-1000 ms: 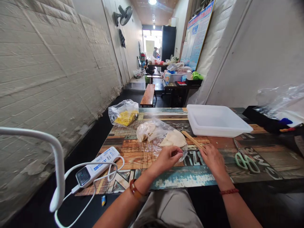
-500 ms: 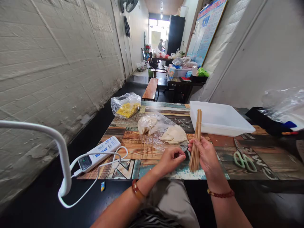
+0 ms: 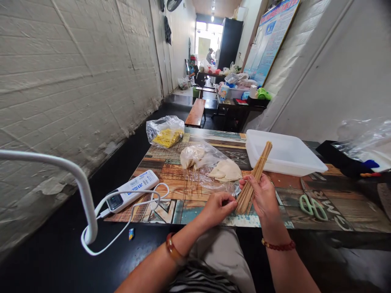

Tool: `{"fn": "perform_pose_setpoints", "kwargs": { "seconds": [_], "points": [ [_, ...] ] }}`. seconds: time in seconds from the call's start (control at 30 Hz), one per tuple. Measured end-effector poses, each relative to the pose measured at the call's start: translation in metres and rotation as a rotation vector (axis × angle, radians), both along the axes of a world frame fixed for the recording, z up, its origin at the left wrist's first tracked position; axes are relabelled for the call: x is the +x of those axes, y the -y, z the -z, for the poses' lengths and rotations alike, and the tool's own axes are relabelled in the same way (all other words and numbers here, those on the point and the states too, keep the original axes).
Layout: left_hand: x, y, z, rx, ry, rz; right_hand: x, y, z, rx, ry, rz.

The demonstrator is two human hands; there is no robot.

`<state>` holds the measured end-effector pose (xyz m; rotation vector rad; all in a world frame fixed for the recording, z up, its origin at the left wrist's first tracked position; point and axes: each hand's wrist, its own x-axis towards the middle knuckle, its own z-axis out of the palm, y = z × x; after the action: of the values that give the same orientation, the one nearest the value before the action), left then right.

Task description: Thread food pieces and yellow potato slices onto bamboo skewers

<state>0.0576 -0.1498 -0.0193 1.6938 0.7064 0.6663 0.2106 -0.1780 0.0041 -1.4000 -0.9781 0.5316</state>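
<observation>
My right hand (image 3: 263, 198) is closed around a bundle of bamboo skewers (image 3: 255, 176), held upright and leaning to the right above the near edge of the patterned table (image 3: 171, 179). My left hand (image 3: 217, 207) pinches at the lower ends of the skewers; its fingers are curled together. Just beyond the hands lies a clear plastic bag with pale flat dough pieces (image 3: 224, 171) and a knotted bag of more pale pieces (image 3: 191, 156). A few loose skewers (image 3: 192, 184) lie by that bag.
A white plastic tray (image 3: 284, 154) stands at the back right, green-handled scissors (image 3: 311, 204) to its near right. A bag of yellow food (image 3: 165, 134) sits at the far left corner. A white power strip with cable (image 3: 131, 192) lies left. A white bent tube (image 3: 76, 179) crosses the left foreground.
My right hand picked the skewer bundle up off the table and stood it upright, then tilted it rightward. My left hand moved to its lower ends. The camera dipped a little.
</observation>
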Motion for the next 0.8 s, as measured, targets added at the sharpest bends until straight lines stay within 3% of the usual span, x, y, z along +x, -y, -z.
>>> {"fn": "perform_pose_setpoints", "kwargs": {
  "seconds": [0.1, 0.2, 0.37, 0.63, 0.8],
  "points": [
    [-0.002, 0.0, 0.0, 0.03, 0.009, -0.017, -0.006, 0.001, -0.002, 0.024, -0.301, -0.019],
    [-0.002, 0.001, 0.001, 0.052, 0.01, -0.058, -0.011, 0.001, -0.002, 0.016, -0.465, -0.047],
    [-0.005, 0.003, 0.005, 0.107, 0.01, -0.079, -0.017, 0.003, 0.001, -0.003, -0.47, -0.061],
    [-0.012, 0.006, 0.006, 0.381, -0.127, -0.099, -0.016, 0.006, 0.011, -0.032, -0.416, -0.063],
    [-0.014, 0.012, 0.01, 0.326, -0.19, -0.017, -0.009, 0.001, 0.014, -0.019, -0.411, -0.017]
  ]
}}
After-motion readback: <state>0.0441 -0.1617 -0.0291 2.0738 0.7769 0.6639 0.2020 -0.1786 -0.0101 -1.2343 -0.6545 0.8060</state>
